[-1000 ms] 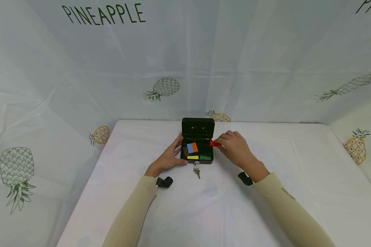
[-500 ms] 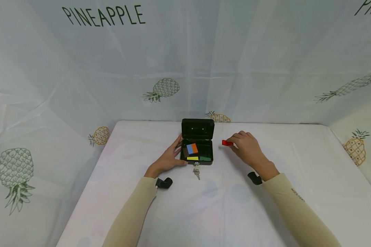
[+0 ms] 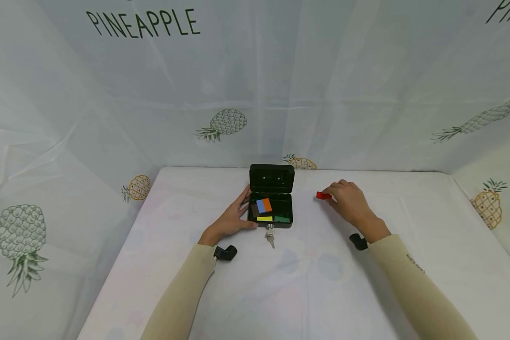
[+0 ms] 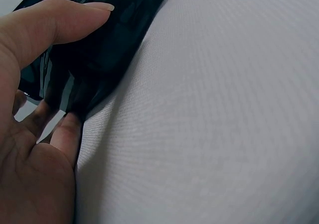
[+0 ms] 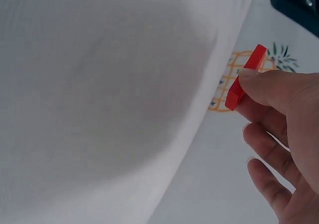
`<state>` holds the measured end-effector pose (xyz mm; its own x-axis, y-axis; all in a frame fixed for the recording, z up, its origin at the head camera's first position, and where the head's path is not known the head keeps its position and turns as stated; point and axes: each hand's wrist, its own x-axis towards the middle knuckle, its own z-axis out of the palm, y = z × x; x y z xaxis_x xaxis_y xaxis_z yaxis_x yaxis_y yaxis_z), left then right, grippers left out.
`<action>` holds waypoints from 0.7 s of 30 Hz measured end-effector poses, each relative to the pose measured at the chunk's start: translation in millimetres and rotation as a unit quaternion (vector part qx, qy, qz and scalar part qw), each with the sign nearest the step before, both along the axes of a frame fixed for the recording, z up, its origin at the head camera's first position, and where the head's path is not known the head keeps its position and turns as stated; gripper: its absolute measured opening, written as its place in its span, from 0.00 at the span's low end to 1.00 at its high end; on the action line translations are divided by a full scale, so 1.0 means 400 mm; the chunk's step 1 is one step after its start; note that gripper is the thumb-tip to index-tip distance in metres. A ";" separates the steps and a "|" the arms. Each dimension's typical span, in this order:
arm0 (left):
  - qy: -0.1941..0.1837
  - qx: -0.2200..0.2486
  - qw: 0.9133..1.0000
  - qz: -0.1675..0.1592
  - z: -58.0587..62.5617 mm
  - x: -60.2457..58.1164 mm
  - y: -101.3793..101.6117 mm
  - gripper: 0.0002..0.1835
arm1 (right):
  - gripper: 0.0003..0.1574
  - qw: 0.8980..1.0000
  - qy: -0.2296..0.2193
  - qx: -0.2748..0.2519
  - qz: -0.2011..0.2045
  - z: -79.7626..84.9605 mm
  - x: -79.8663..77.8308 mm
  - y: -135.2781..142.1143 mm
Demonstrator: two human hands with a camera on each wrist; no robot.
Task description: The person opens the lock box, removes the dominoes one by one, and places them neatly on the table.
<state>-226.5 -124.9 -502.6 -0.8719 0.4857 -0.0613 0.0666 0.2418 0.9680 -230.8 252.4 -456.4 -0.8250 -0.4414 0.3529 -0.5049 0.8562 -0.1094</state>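
Note:
A small black cash box [image 3: 285, 225] stands on the white-covered table, its lid [image 3: 272, 178] raised at the back. My left hand [image 3: 230, 219] holds the box at its left side, thumb [image 4: 79, 21] on the front face and fingers along the side wall. Inside lie a blue and orange piece [image 3: 264, 205], a yellow piece [image 3: 264, 218], a green piece [image 3: 282, 219] and a dark brown one [image 3: 254, 210]. To the right of the box, my right hand [image 3: 349, 203] pinches a flat red block [image 5: 246, 77] between thumb and forefinger, above the table; its other fingers are loosely bent.
Keys [image 3: 270, 236] hang from the lock at the front of the box. A white pineapple-print curtain [image 3: 344, 94] rises behind the table's back edge. White table cover [image 3: 386, 198] extends on both sides of the box.
My right hand has carried the red block from the box's right edge out to the right, slowing in the last half second. The left hand and the box stay in place.

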 end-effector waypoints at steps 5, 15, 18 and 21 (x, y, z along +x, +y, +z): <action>0.004 -0.001 1.000 -0.001 0.000 0.001 -0.001 0.68 | 0.15 1.000 -0.014 0.004 -0.002 -0.013 -0.014 0.013; 0.006 -0.006 1.000 -0.001 0.000 0.002 0.001 0.67 | 0.15 0.999 -0.043 0.020 -0.007 -0.018 -0.038 0.026; 0.005 -0.007 1.000 0.000 0.001 0.003 0.001 0.67 | 0.14 0.999 -0.047 0.023 -0.005 -0.021 -0.045 0.028; 0.004 -0.007 1.000 0.002 0.003 0.003 0.002 0.67 | 0.15 0.998 -0.048 0.027 -0.004 -0.024 -0.051 0.030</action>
<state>-225.3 -124.0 -501.4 -0.8746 0.4809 -0.0612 0.0732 0.2557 0.9640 -251.3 264.3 -466.0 -0.8578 -0.4499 0.2485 -0.4866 0.8666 -0.1109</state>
